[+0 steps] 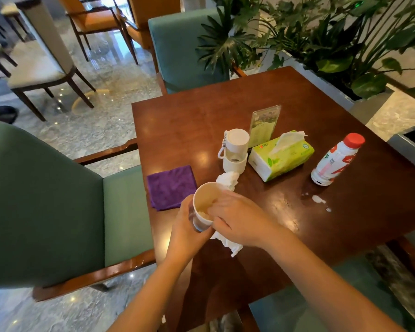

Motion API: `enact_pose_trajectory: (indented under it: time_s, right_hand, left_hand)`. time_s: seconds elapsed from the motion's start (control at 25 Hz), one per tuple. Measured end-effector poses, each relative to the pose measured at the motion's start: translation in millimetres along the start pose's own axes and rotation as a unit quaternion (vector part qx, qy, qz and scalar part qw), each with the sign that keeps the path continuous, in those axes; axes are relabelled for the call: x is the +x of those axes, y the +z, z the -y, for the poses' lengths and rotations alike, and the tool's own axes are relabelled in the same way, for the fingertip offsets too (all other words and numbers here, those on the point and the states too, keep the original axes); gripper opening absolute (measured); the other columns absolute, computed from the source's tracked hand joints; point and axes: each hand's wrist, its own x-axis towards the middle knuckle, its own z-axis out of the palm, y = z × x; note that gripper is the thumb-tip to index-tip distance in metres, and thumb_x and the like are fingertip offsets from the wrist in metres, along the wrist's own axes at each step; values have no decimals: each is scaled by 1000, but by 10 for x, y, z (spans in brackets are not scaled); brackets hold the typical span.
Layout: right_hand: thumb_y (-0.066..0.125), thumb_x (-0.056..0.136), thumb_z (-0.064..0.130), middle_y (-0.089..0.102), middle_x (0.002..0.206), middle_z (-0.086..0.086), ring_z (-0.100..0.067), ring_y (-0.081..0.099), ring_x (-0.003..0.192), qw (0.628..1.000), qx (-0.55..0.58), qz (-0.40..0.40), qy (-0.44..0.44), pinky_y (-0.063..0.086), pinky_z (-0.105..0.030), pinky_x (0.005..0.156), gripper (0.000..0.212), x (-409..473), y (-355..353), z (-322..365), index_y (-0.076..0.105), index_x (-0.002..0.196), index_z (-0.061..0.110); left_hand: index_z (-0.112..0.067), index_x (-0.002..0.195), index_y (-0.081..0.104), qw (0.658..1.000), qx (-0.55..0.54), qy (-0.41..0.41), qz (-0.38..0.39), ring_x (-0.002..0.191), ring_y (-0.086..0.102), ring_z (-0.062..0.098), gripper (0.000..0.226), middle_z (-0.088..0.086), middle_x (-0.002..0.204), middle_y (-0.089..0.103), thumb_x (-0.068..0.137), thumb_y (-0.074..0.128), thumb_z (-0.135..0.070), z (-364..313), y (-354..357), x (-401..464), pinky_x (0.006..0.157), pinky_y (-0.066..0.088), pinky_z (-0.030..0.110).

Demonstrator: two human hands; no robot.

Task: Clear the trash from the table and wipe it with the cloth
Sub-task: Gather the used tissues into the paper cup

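Head view: left hand (189, 226) grips one white paper cup (205, 204); right hand (237, 219) hides its fingertips inside, grasp unclear; two crumpled white tissues (228, 179), one purple cloth (170, 186)

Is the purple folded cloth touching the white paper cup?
Cannot tell. In the head view the held white paper cup overlaps the purple folded cloth's right corner, but whether it touches or is lifted above isn't visible.

Left hand (187, 226) curled in a grip — right hand (237, 219) beside it, fingers bent (seemingly pinching).
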Motion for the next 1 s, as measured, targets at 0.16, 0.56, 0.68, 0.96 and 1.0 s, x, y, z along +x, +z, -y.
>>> enact_pose_trajectory:
  time_s: [0.16,0.56,0.68,0.96,1.0]
  right_hand:
    - [41,84,25,66,116,-5,-18,53,117,993,34,-106,-31,26,-30,111,36,-123,62,13,66,107,12]
    - [52,86,4,27,151,-5,-25,21,139,979,-44,92,178,33,-40,107,59,-432,1128,-350,36,139,26]
    - [53,85,-1,38,143,-9,-25,31,133,979,-54,76,179,39,-36,103,51,-400,1217,-400,46,132,14]
    - [54,84,-4,64,110,-5,-17,54,106,939,79,-17,334,43,-23,85,28,-618,1087,-555,69,101,11]
    - [58,82,-4,68,100,-5,-11,60,91,902,156,-87,392,46,-20,74,25,-568,944,-512,71,93,14]
  left_hand:
    - [-57,116,38,1000,-8,-3,-7,106,54,-9,72,-39,114,52,64,83,-35,39,-75,-48,78,41,3]
    - [-65,112,35,997,16,-50,-52,109,46,-17,86,-42,113,48,65,85,-14,481,-288,-277,79,40,0]
    - [-63,112,36,997,9,-59,-47,108,46,-19,85,-36,113,51,65,85,-12,531,-326,-290,77,39,-1]
    - [-63,115,33,999,19,-37,-6,111,44,-17,84,-48,113,44,66,85,-19,502,-312,-230,79,39,-1]
    - [-63,116,33,999,20,-31,-2,112,44,-16,84,-47,114,44,66,85,-20,499,-304,-216,80,40,0]
